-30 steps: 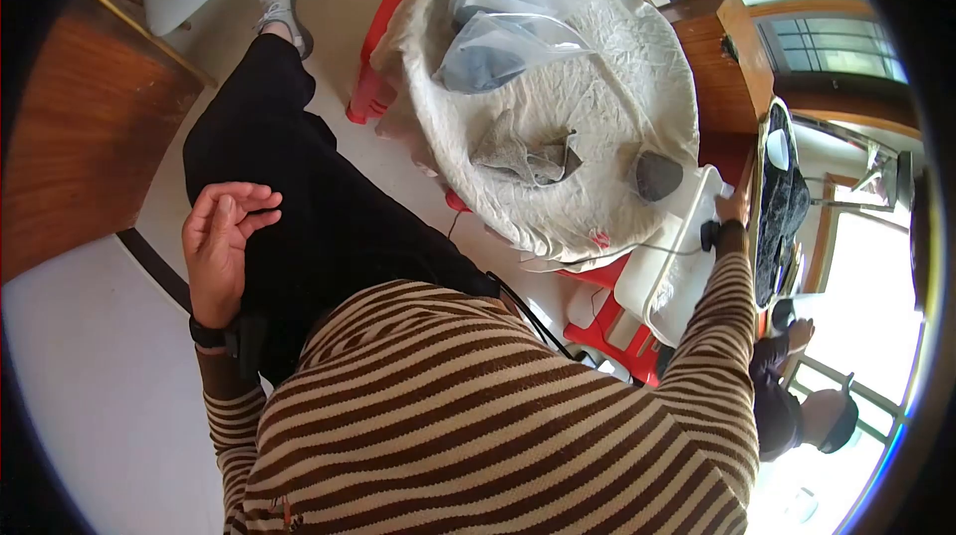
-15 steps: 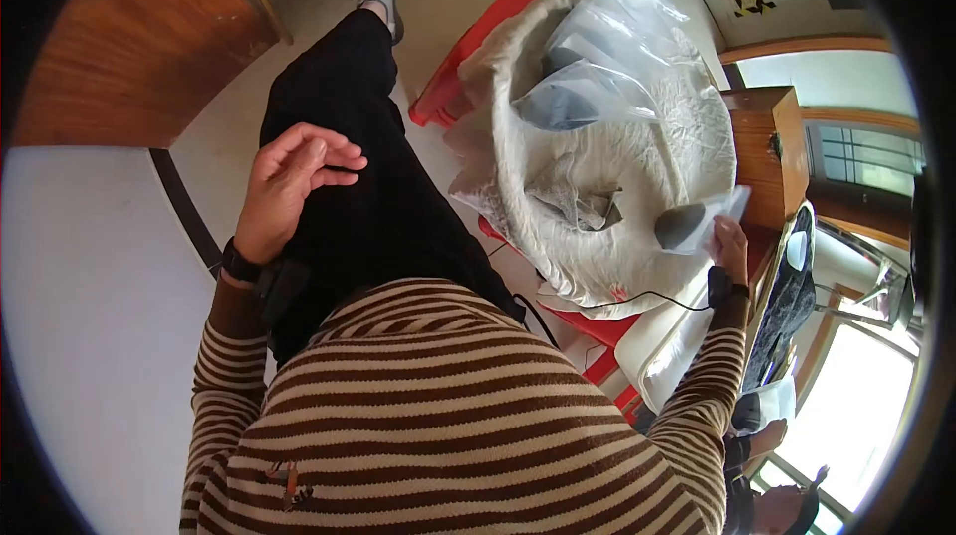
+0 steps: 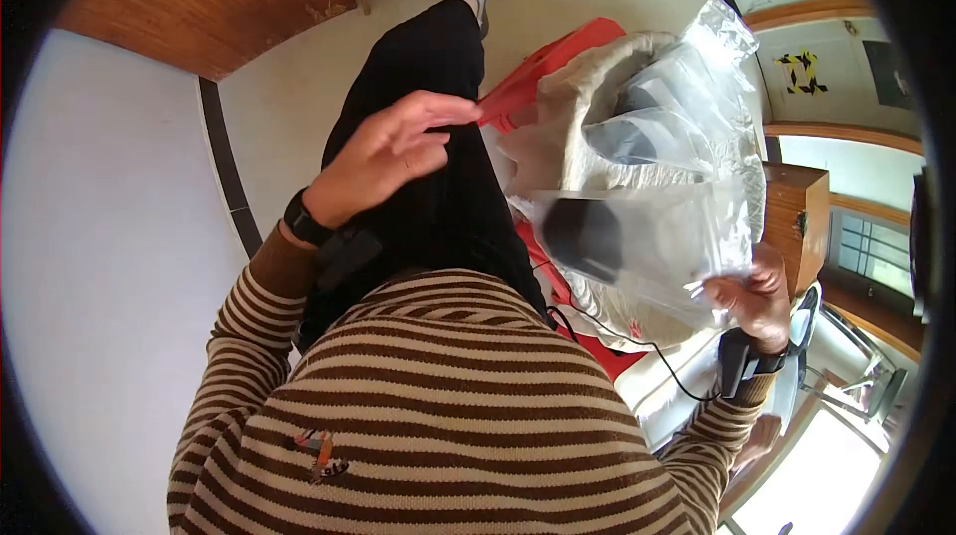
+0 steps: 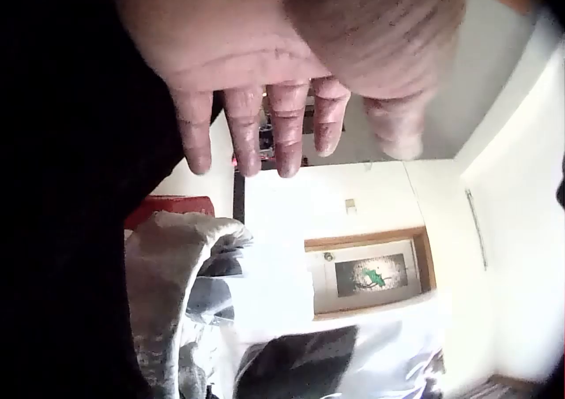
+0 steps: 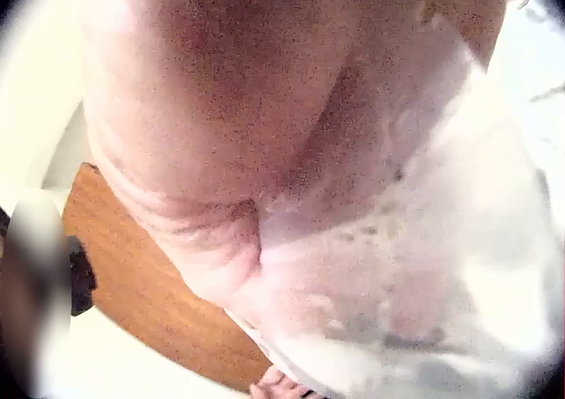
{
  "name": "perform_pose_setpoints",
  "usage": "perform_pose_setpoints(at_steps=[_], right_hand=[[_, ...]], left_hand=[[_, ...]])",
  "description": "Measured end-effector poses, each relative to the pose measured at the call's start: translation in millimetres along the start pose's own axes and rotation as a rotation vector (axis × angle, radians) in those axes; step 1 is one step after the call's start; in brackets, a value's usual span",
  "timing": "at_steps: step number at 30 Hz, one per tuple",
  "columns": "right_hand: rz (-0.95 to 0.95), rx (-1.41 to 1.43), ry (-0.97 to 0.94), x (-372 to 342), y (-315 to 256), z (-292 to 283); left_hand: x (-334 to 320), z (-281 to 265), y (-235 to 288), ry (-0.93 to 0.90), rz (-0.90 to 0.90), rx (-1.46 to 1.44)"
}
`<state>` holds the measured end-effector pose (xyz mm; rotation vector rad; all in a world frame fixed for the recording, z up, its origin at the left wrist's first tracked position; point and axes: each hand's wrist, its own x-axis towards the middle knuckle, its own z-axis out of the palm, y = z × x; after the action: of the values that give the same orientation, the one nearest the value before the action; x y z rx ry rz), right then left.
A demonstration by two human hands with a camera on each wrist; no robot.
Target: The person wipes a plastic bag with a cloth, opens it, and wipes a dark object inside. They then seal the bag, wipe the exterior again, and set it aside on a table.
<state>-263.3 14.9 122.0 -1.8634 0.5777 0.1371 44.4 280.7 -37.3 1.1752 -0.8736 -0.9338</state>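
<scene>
My right hand [image 3: 762,301] pinches one end of a clear plastic bag [image 3: 667,236]. A dark, rounded flat piece [image 3: 583,236] shows inside the bag's far end, which points toward my left hand. The bag spans the front of the cloth-lined round container in the head view. Over my lap, my left hand [image 3: 393,152] hangs apart from the bag, fingers extended and nothing in it. The left wrist view has the bag [image 4: 388,355] below my spread fingers. Up close in the right wrist view, whitish plastic [image 5: 424,319] lies against my palm.
The round container [image 3: 578,152], lined with off-white cloth, holds more clear bags [image 3: 687,97] with dark pieces. A red plastic stool [image 3: 558,62] stands beneath it. A black cable [image 3: 662,356] runs to my right wrist. A wooden cabinet [image 3: 797,216] stands beyond, a wood panel [image 3: 209,2] at upper left.
My right hand has come up from the white bin, holding the bag, and brought it leftward across the container toward my left hand. The head view has turned; my left hand's fingers have straightened.
</scene>
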Motion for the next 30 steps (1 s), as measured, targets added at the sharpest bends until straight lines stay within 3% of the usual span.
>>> perform_pose_setpoints(at_steps=[2, 6, 9, 10, 11, 14, 16, 17, 18, 19, 20, 22, 25, 26, 28, 30], right_hand=[[-0.317, -0.013, -0.149, 26, -20, 24], [-0.504, -0.101, -0.261, 76, -45, 60], [-0.544, -0.046, -0.359, 93, -49, 74], [-0.405, 0.137, -0.215, 93, -48, 79], [-0.263, 0.318, -0.065, 92, -46, 82], [-0.288, 0.357, 0.117, 113, 4, 51], [-0.089, 0.299, 0.203, 118, 58, 21], [-0.120, 0.017, 0.158, 114, 99, 5], [-0.148, -0.264, 0.111, 110, 136, -1], [-0.011, -0.390, 0.076, 102, 156, 6], [0.136, -0.512, 0.051, 91, 176, 13], [0.025, -0.386, 0.094, 72, 248, 30], [0.166, -0.459, 0.091, 72, 291, 63], [0.098, -0.581, 0.215, 73, 302, 73], [0.174, -0.683, 0.310, 82, 305, 81], [0.215, -0.621, 0.284, 91, 302, 78]], left_hand=[[-1, 6, 13, -0.148, 0.091, 0.176], [-14, 24, 31, -0.216, 0.196, 0.347], [-23, 12, 29, -0.298, -0.051, 0.310], [-28, 10, 23, -0.310, -0.052, 0.305], [-35, 8, 14, -0.174, -0.043, 0.241], [-55, -13, 5, 0.122, -0.153, 0.124], [-66, -23, 10, 0.308, -0.207, -0.019], [-74, -29, 11, 0.299, -0.208, -0.023], [-82, -35, 12, 0.404, -0.231, -0.035], [-88, -42, 13, 0.503, -0.251, -0.046], [-94, -48, 15, 0.513, -0.295, -0.006], [-107, -65, 9, 0.496, -0.421, 0.076], [-104, -68, -2, 0.508, -0.512, 0.269], [-104, -79, -11, 0.480, -0.500, 0.262], [-100, -87, -24, 0.406, -0.481, 0.238], [-92, -89, -20, 0.413, -0.449, -0.113]])
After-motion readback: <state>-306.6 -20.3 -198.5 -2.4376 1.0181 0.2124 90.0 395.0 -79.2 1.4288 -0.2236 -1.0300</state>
